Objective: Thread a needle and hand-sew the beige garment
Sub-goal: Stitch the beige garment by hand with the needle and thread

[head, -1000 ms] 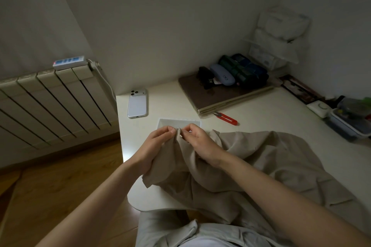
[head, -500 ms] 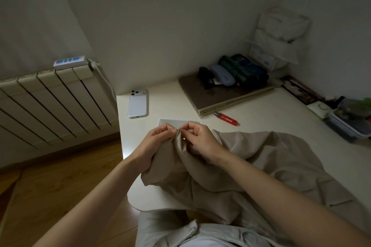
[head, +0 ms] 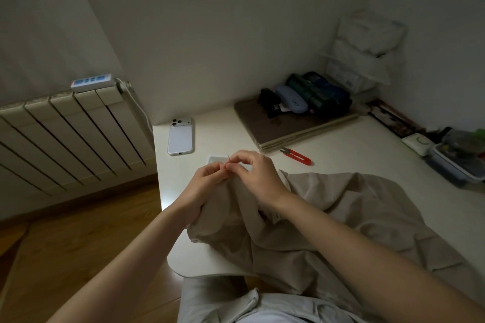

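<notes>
The beige garment (head: 341, 212) lies crumpled over the white table (head: 354, 155) and hangs off its near edge. My left hand (head: 207, 183) grips a bunched fold of the garment at its upper left corner. My right hand (head: 259, 178) sits just to the right, its thumb and forefinger pinching a thin needle (head: 229, 158) whose tip pokes up above the fold. The fingertips of both hands nearly touch. No thread is visible in this dim light.
Red thread snips (head: 298, 157) lie behind my right hand. A white phone (head: 181, 137) lies at the table's far left. A small white card (head: 217, 159) peeks out behind my hands. A board with cases (head: 296, 118) and plastic boxes (head: 456, 162) fill the back and right. A radiator (head: 65, 134) stands left.
My right hand has lifted slightly and drawn the needle up out of the fold; its tip now shows above the fabric. My left hand keeps its hold on the garment.
</notes>
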`<state>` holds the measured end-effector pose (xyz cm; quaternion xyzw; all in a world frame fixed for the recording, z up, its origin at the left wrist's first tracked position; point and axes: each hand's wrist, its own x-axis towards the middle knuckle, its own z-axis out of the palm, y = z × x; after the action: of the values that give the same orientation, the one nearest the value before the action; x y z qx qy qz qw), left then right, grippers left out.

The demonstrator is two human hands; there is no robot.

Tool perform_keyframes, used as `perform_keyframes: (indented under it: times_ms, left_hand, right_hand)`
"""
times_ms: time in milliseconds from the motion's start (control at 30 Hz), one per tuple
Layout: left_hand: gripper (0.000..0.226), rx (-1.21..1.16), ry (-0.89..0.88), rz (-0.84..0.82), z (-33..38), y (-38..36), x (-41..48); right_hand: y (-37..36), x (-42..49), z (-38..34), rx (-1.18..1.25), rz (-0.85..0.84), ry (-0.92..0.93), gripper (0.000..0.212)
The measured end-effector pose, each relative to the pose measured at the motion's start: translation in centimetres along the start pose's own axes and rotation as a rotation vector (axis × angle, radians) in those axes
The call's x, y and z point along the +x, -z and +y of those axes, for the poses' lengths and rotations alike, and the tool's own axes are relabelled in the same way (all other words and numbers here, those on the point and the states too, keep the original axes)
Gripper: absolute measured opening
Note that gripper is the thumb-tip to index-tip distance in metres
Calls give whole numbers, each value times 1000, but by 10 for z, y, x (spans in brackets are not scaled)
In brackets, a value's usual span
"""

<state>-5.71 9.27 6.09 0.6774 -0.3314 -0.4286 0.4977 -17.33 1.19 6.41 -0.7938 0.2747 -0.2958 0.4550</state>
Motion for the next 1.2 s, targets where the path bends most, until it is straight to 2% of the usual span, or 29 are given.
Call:
perform_keyframes:
  times_ms: [133, 267, 400, 500, 567, 667, 733, 933, 1200]
  left_hand:
    - [32, 91, -68, 19, -1, 1, 4]
    - [26, 141, -73, 94, -9, 2, 10]
    - [19, 153, -103, 190, -12, 2, 15]
    - [18, 116, -117, 239, -10, 1, 19]
    - [19, 107, -127, 265, -9, 2, 21]
    - [18, 101, -132, 277, -10, 3, 22]
    - [17, 97, -135, 266, -10, 0, 20]
    - [17, 109, -150, 227, -11, -8, 15]
    - [17, 143, -181, 210, -8, 0, 12]
  right_hand:
    - [-1, 0, -8, 239, 22, -10, 11]
    - [2, -7, -13, 399, -115, -65, 16]
    - [1, -21, 5, 167, -150, -271, 21]
    - [9, -32, 24, 20, -213, -347, 22]
    - [15, -37, 36, -64, -182, -374, 23]
    - [24, -37, 46, -116, 43, -329, 15]
    - [27, -31, 40, -84, 134, -262, 8]
    - [8, -10, 13, -87, 17, -148, 12]
    - [-9, 2, 9, -102, 31, -153, 15]
